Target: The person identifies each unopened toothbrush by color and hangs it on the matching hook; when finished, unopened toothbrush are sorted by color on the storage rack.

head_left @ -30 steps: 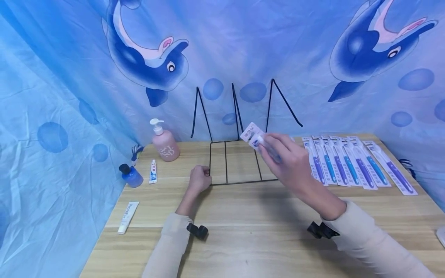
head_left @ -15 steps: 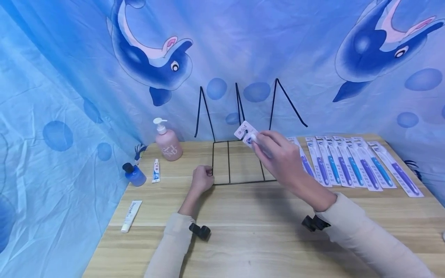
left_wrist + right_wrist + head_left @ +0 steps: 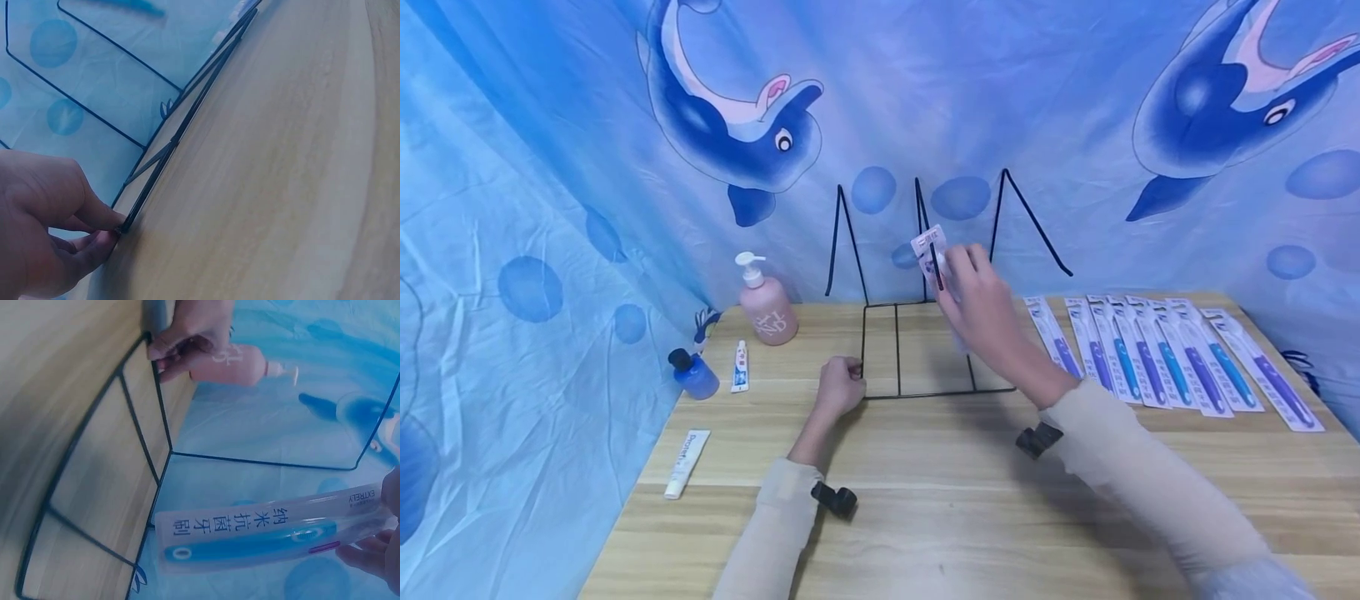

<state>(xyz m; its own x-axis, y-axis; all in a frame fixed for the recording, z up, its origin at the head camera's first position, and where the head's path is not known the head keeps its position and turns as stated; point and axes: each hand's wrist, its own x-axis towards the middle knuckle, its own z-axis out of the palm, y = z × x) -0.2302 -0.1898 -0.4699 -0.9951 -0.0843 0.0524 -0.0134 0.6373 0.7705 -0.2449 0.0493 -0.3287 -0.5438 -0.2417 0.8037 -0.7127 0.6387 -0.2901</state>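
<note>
My right hand (image 3: 981,300) holds a packaged toothbrush by its card end at the rack's middle prong. The pack (image 3: 269,528) is clear with a blue-handled brush inside, and hangs slanted below the fingers. In the head view the prong's dark front end shows across the card (image 3: 927,240). The black wire rack (image 3: 925,394) stands on the table with three upright bent prongs. At its front left corner my left hand (image 3: 838,386) pinches the base wire between thumb and fingers, plain in the left wrist view (image 3: 56,219).
Several packaged toothbrushes (image 3: 1172,358), purple and blue, lie in a row at the right. A pink pump bottle (image 3: 770,312), a blue bottle (image 3: 697,378), a small toothpaste tube (image 3: 741,367) and a white tube (image 3: 687,464) are on the left. A dolphin-print curtain (image 3: 880,100) hangs behind.
My right hand has moved left and up with the packaged toothbrush, bringing its card to the middle prong. The left hand keeps its hold on the rack. The head view has shifted slightly.
</note>
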